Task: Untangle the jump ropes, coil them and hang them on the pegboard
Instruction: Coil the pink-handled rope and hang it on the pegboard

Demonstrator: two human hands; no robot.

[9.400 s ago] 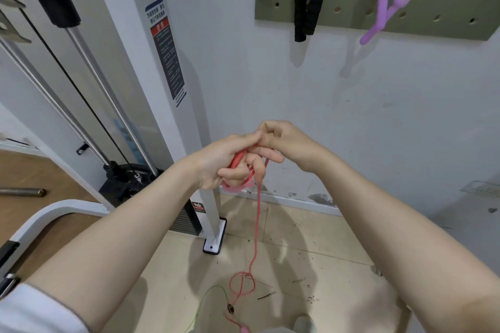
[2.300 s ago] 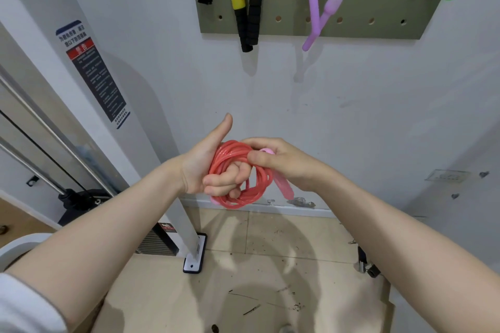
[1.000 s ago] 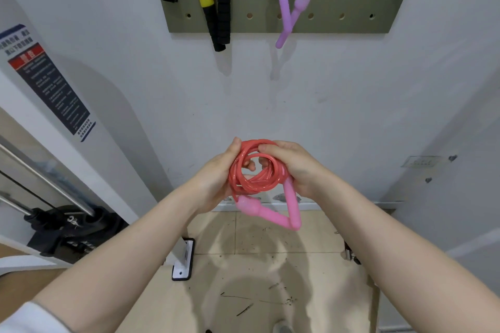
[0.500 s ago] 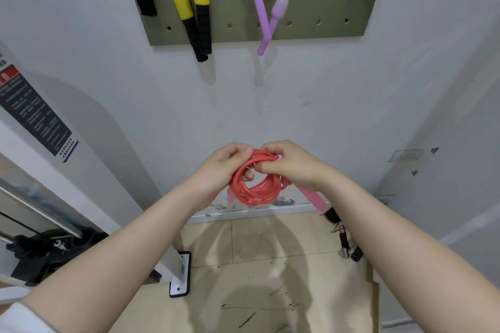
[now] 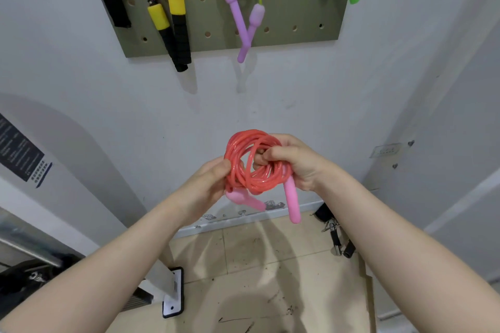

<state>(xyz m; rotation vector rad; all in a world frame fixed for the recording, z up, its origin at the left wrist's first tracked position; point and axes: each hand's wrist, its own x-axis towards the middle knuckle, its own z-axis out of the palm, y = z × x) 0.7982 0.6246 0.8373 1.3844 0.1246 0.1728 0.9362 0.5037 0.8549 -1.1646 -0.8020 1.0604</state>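
We face the pegboard (image 5: 297,8), already hung with ropes, our hands at chest height below it: the right hand (image 5: 295,162) curls through the red coil (image 5: 254,165), the left hand (image 5: 208,184) pinches its near edge, and two pink handles (image 5: 292,203) dangle beneath. We judge the coil unsecured; a loosened grip while lifting could spring the loops apart

Both bare forearms reach forward from the lower corners and meet at centre, in front of the wall. The left hand (image 5: 209,184) pinches the left side of the coiled red jump rope (image 5: 253,167), thumb on top. The right hand (image 5: 295,161) grips the coil's right side, fingers curled through its centre.
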